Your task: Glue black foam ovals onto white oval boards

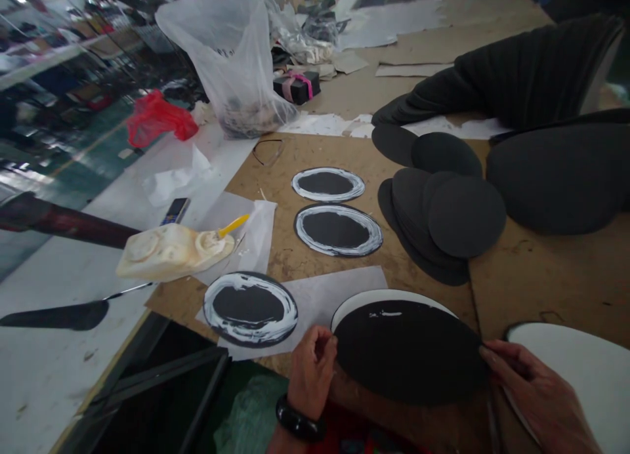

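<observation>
- Holding a large black oval panel (408,355) by its two ends at the near edge of the counter (44,290), the person has both hands at work on it
- The left hand (315,365), with a black bangle (300,420) at its wrist, pinches the left end of the panel between thumb and curled fingers
- The right hand (536,382) pinches the opposite end, thumb on top; its other fingers are partly hidden
- A few white smears mark the panel's upper face near its far edge
- Behind that edge shows a crescent of a white oval (388,296), mostly covered; whether the two touch cannot be told
- Another white-faced oval (575,369) lies beside the right hand, cut off by the picture's edge
- To the left, a small black oval ringed with white paste (251,308) rests on a paper sheet (335,296); two more paste-ringed ovals (338,229) lie farther back on brown board (266,185)
- Right of those, plain black ovals (467,214) overlap in a pile
- On the left, a cream plastic container (157,250) lies on its side, a yellow-handled tool (233,224) at its opening, with a mobile phone (175,211) just behind
</observation>
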`<state>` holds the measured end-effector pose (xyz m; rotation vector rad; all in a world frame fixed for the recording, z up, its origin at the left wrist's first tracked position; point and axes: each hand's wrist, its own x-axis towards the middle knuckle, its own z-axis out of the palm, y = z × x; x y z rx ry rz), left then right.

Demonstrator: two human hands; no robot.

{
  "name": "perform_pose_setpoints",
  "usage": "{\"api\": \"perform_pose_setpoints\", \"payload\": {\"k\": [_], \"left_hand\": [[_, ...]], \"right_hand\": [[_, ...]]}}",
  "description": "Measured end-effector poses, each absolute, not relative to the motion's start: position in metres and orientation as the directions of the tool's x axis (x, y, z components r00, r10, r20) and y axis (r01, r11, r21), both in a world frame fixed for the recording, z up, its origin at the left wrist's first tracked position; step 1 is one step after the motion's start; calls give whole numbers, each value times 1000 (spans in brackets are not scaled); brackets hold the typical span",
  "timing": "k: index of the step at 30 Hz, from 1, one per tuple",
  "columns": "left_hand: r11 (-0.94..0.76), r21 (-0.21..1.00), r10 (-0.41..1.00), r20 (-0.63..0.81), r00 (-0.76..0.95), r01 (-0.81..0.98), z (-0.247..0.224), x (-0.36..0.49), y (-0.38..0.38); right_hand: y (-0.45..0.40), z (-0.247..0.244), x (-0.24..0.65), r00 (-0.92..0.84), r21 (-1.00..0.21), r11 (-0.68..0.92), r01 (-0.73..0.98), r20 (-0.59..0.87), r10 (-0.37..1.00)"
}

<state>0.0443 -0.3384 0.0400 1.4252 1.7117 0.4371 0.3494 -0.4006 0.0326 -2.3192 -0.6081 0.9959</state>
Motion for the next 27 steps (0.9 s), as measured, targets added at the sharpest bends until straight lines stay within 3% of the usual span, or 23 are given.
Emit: {"api": "perform_pose_setpoints", "payload": {"k": [5,14,27], "left_hand": [[302,673,916,-402,-9,675,38,48,-322],[296,647,905,-426,11,703,30,47,-314],[266,574,888,-459,35,774,35,51,-306]], "right_hand": [[-390,30,346,624,-612,-776,152,-550,556],[-392,16,349,593,-554,-751,359,-487,642],[-387,16,351,594,-426,-785,449,-514,619]]}}
